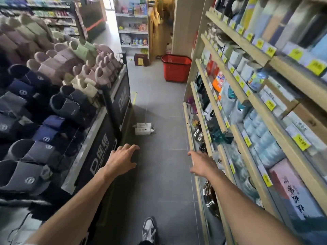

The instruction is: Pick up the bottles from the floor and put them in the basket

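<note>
Left hand (pixel 122 159) and right hand (pixel 201 164) bare; forearms bare along whole visible length. One sneaker (pixel 150 228) at bottom edge: white and grey panels, dark trim, rounded toe. Dark trouser hem (pixel 146 242) meets sneaker; fabric detail too small to tell.

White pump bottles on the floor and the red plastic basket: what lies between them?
Only bare grey floor tiles separate bottles and basket, head view.

This is a shop aisle: wooden shelves (pixel 230 34) on the right carry packaged goods behind yellow price tags (pixel 300 142), slippers (pixel 53 89) fill a display stand (pixel 122 98) lettered "promotion" on the left, and a red shopping basket (pixel 176 68) stands on the floor.
</note>
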`<state>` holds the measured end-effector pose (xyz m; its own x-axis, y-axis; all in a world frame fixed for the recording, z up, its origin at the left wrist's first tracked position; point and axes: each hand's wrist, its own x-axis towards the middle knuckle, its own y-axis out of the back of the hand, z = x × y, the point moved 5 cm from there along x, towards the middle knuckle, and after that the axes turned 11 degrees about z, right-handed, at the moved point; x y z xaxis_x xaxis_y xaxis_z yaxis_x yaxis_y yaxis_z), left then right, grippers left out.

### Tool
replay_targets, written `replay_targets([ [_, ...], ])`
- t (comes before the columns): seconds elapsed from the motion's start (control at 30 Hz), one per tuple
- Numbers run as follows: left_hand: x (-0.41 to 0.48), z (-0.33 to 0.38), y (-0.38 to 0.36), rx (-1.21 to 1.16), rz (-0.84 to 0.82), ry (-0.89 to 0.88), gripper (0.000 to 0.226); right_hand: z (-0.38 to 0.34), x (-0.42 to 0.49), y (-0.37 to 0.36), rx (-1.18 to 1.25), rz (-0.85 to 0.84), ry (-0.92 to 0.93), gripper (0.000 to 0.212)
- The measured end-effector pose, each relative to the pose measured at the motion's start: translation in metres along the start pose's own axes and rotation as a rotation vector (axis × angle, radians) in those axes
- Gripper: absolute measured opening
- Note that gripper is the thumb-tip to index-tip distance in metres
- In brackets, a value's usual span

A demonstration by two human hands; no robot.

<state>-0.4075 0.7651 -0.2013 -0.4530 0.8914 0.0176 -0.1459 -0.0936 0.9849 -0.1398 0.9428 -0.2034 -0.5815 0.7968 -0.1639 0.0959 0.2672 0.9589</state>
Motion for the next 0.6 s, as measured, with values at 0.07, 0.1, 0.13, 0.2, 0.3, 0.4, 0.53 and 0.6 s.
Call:
replay_targets([
  [0.07, 0.032, -0.01, 0.006, 0.0, 0.007, -0.008, 0.073, -0.008, 0.026, 0.007, -0.016, -0.023, -0.016, 0.069],
  [0.1, 0.048, -0.015, 0.008, 0.0, 0.016, -0.013, 0.073, -0.01, 0.04, 0.011, -0.024, -0.025, -0.023, 0.069],
  [0.13, 0.062, -0.021, 0.01, -0.001, 0.015, -0.01, 0.074, -0.013, 0.053, 0.015, -0.032, -0.023, -0.025, 0.068],
  [0.2, 0.089, -0.031, 0.01, 0.006, 0.001, -0.002, 0.075, -0.018, 0.078, 0.021, -0.043, -0.019, -0.026, 0.068],
  [0.3, 0.119, -0.041, 0.006, 0.022, -0.018, -0.009, 0.076, -0.023, 0.107, 0.023, -0.046, -0.035, -0.039, 0.068],
  [0.4, 0.152, -0.049, 0.004, 0.013, -0.024, -0.012, 0.076, -0.025, 0.138, 0.027, -0.059, -0.042, -0.04, 0.068],
  [0.53, 0.195, -0.053, -0.001, -0.002, -0.03, -0.024, 0.074, -0.026, 0.182, 0.034, -0.043, -0.05, -0.057, 0.07],
  [0.6, 0.219, -0.053, -0.005, -0.003, -0.042, -0.025, 0.074, -0.022, 0.205, 0.036, -0.032, -0.052, -0.064, 0.07],
])
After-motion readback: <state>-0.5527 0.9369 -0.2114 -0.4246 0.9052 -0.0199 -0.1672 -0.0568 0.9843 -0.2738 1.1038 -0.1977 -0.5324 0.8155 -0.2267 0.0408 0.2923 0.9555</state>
